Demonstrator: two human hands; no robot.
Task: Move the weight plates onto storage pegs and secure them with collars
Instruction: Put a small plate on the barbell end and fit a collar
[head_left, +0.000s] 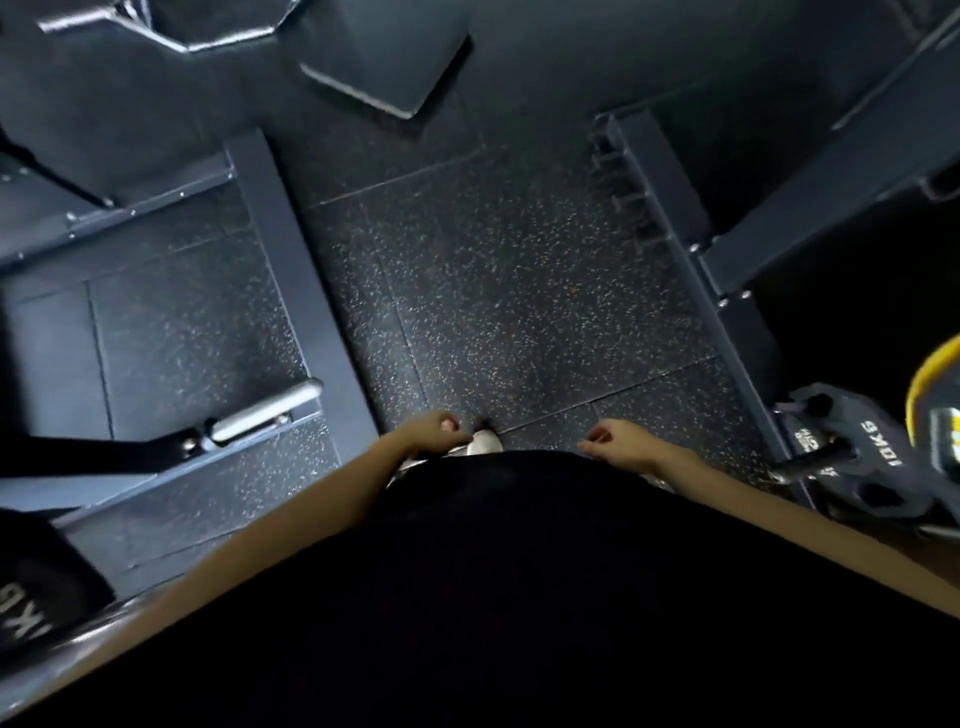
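Both hands hang idle by the person's hips: the left hand (434, 432) has its fingers loosely curled around nothing, and the right hand (615, 441) is just as slack and bare. I'd judge this a walk between lifts, arms swinging free because no load has been picked up for this trip. Nearest to the right hand, well off to its side, sits a black round rubber-coated weight plate with grip holes and white "10KG" lettering (857, 457), threaded on a short dark steel storage peg (802, 464) that pokes out through its centre. Whether a collar is on that peg I cannot tell; none shows plainly. Just behind that plate a yellow-rimmed plate (935, 384) peeks in from the edge. On the opposite side, at the lower left corner, another black plate with partial white lettering (31, 592) is cut off by the frame, and farther up a bare silver cylindrical peg on the dark steel rack frame (265, 411) stands unloaded, a likely spot for storage. Underfoot is black speckled rubber floor tiling (519, 291), with a pale shoe tip (485, 442) showing past the black shirt (519, 597). Dark steel rack beams flank the aisle on both sides.
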